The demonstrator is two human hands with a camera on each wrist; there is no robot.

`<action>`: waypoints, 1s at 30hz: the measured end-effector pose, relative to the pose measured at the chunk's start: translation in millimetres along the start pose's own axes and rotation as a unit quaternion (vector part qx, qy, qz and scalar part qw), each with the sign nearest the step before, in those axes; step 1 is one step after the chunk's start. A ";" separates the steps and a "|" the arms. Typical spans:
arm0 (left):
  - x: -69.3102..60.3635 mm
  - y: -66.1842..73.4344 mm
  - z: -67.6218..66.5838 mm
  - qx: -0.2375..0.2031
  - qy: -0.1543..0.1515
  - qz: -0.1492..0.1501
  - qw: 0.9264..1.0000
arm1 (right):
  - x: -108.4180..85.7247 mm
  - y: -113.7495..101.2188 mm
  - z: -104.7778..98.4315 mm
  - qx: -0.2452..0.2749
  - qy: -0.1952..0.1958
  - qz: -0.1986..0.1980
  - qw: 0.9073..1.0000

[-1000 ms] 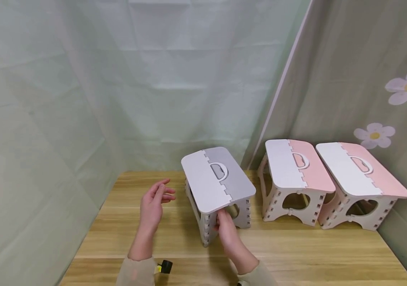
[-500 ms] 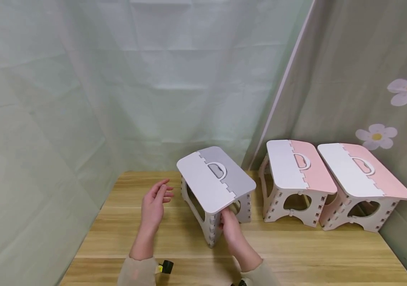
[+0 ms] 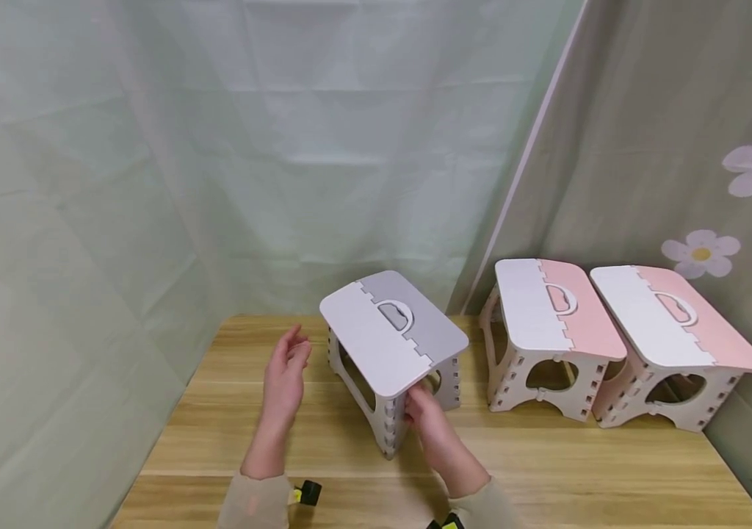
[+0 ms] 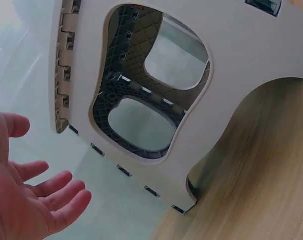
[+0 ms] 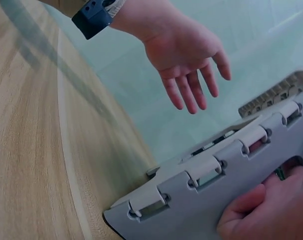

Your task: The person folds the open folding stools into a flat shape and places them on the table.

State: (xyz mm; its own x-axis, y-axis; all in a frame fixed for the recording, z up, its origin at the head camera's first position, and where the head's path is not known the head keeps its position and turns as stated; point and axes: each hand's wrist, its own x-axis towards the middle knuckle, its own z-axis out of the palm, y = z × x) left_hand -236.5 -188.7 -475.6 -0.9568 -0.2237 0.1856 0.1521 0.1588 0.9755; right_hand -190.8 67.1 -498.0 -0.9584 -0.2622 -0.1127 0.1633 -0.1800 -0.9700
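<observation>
A folding step stool (image 3: 382, 338) with a white and grey top stands unfolded on the wooden table, turned at an angle. My right hand (image 3: 432, 433) grips its near end panel under the top. In the right wrist view the thumb of the right hand (image 5: 271, 210) lies against the grey panel and the fingers go into the opening, partly hidden. To the left of the stool, apart from it, my left hand (image 3: 283, 378) is held up with loose fingers. The left wrist view has the left hand (image 4: 31, 195) beside the stool's side panel (image 4: 231, 65), holding nothing.
Two white and pink folding stools, one nearer (image 3: 554, 308) and one farther right (image 3: 676, 316), stand unfolded at the right. Pale curtains (image 3: 349, 147) hang behind and left of the wooden table (image 3: 204, 441); a flowered curtain (image 3: 614, 147) hangs at the right.
The grey stool has turned a little, its far end swinging left and its near corner shifting slightly right. My right hand has moved slightly right with it. The left hand stays beside it.
</observation>
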 end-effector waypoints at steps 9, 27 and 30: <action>1.2 -1.6 5.3 -0.045 -0.051 0.002 0.998 | -2.0 -1.0 -7.3 -0.011 -0.049 -0.003 0.999; -0.7 -4.1 1.3 -0.075 -0.064 -0.030 0.995 | 5.8 -15.4 -31.9 0.207 -0.092 -0.007 0.974; -1.3 -3.8 1.3 -0.076 -0.066 -0.030 0.994 | 5.6 -16.7 -31.9 0.200 -0.079 -0.009 0.977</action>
State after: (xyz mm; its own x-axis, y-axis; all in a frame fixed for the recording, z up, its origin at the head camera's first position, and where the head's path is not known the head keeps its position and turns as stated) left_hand -236.2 -187.7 -479.7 -0.9880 -0.0986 0.1192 0.1199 -0.0008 0.9928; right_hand -206.4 98.9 -489.3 -0.9193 -0.3923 -0.0308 0.2546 -0.5333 -0.8067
